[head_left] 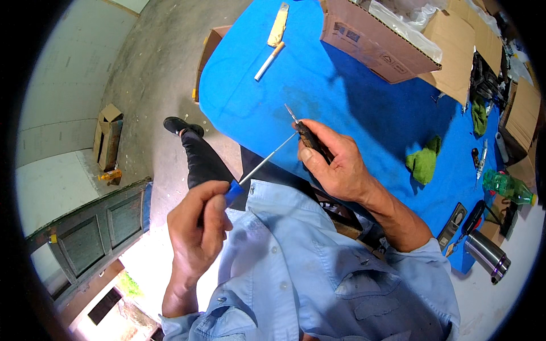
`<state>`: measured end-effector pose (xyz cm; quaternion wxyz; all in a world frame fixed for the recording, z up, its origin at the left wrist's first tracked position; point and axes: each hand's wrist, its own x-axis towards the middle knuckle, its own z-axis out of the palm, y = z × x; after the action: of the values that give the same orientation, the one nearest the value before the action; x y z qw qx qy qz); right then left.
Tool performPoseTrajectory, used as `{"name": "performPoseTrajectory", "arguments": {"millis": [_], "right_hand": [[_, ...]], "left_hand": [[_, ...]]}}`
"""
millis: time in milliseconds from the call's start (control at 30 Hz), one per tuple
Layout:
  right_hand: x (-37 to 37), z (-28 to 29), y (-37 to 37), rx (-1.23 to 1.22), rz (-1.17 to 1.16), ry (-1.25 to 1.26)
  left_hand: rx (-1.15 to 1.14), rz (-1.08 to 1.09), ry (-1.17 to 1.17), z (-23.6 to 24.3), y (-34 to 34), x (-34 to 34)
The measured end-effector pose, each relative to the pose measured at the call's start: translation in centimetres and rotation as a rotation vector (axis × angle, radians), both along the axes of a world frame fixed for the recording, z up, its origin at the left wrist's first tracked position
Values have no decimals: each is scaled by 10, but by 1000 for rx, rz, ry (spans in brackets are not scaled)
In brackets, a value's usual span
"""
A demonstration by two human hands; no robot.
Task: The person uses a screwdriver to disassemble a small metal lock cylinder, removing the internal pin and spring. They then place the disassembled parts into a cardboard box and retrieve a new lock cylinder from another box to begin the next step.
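Note:
In my left hand (196, 230), fingers closed, is a screwdriver (234, 192) with a blue handle and a long thin metal shaft. The shaft slants up to the right, and its tip meets or nearly meets the side of a dark-bodied tool (307, 137). My right hand (344, 170) grips that tool between thumb and fingers. A slim pointed metal end sticks out of its far side; its exact kind is unclear. Both hands are over the near left edge of the blue-covered table (244, 108).
A cardboard box (375, 48) with plastic lining stands at the far side. On the cloth lie a cigarette-like white stick (267, 63), a yellowish strip (278, 25) and a green rag (424, 161). A green bottle (515, 187) and steel flask (487, 254) sit at right.

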<state>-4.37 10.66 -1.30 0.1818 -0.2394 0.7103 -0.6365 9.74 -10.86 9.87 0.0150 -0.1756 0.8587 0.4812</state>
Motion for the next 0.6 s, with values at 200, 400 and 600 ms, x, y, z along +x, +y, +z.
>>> {"name": "performPoseTrajectory", "arguments": {"millis": [200,400,600], "right_hand": [[1,-4,0,-3,-10,19],[0,-2,0,4,-4,-17],[1,4,1,10,11,-110]], "left_hand": [[265,163,-164,6,-1,-11],[16,-11,58,-2,4,-8],[-219,-196,257,-2,5,-5]]}}
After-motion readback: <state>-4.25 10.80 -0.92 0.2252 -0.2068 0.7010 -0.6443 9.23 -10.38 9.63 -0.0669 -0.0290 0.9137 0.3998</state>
